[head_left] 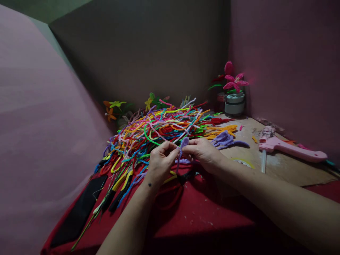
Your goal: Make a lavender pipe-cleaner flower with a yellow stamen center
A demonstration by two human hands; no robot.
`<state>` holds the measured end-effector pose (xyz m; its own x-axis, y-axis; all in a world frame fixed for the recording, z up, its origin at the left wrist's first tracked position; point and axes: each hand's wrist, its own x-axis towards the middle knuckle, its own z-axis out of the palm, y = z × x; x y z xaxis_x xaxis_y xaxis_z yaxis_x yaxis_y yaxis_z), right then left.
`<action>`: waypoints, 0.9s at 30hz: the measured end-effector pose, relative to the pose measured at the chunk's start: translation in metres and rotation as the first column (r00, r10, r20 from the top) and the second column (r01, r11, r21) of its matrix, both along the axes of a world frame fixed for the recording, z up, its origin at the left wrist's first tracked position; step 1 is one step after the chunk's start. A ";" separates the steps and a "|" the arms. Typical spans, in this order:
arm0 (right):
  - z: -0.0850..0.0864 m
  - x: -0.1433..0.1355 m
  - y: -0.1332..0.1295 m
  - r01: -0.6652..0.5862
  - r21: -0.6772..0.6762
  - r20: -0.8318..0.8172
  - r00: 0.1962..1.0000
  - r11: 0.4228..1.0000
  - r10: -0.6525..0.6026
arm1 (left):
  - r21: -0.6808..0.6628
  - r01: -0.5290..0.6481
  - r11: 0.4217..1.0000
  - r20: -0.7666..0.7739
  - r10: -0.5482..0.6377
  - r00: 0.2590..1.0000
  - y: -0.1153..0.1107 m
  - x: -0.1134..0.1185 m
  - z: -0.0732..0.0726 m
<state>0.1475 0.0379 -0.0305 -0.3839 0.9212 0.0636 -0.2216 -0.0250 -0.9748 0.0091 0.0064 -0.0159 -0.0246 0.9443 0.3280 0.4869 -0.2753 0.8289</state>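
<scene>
A small purple pipe-cleaner piece [184,143], with a rounded loop at its top and a thin tail hanging below, is between my two hands. My left hand [164,156] pinches it from the left with thumb and fingertips. From the right, my right hand [199,151] grips its side, fingers pressed together. Right behind my hands rises a large tangled heap of multicoloured pipe cleaners [162,129]. A bundle of purple looped pieces [224,140] lies on the cardboard, just beyond my right hand.
A pink glue gun [294,148] rests on the cardboard [287,173] at right. Behind stands a grey pot [234,104] with a pink flower [236,83]. Yellow-black pliers [122,187] and a black flat item [79,212] lie at left on the red cloth [202,216].
</scene>
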 end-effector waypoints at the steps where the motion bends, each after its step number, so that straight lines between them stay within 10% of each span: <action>1: 0.001 0.000 -0.001 0.014 -0.004 0.000 1.000 1.000 -0.014 | 0.063 -0.011 0.998 -0.073 0.016 0.997 0.000 0.000 -0.002; 6: 0.003 -0.003 -0.005 0.073 -0.029 -0.046 0.996 0.997 -0.074 | 0.417 0.096 0.904 -0.411 0.094 0.907 -0.003 0.001 -0.011; 10: -0.001 -0.003 -0.004 0.073 -0.045 -0.078 0.994 0.996 -0.076 | 0.430 0.222 0.875 -0.518 0.038 0.854 -0.003 0.001 -0.009; 15: 0.000 -0.004 -0.003 0.067 -0.012 -0.172 0.983 0.998 -0.069 | 0.016 0.085 0.996 0.121 -0.086 0.989 0.000 -0.003 0.002; 19: 0.002 -0.003 -0.006 0.034 0.088 -0.160 0.987 0.996 -0.019 | -0.319 0.378 0.869 0.611 -0.116 0.783 0.006 -0.007 0.001; 27: 0.007 -0.003 -0.010 0.073 0.210 -0.063 0.996 0.975 -0.061 | -0.383 0.515 0.767 0.682 -0.141 0.718 0.005 -0.011 0.002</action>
<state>0.1449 0.0277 -0.0240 -0.3120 0.9079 0.2799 -0.2695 0.1980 -0.9424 -0.0018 0.0115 -0.0140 0.3147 0.9331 -0.1742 -0.1810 0.2392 0.9540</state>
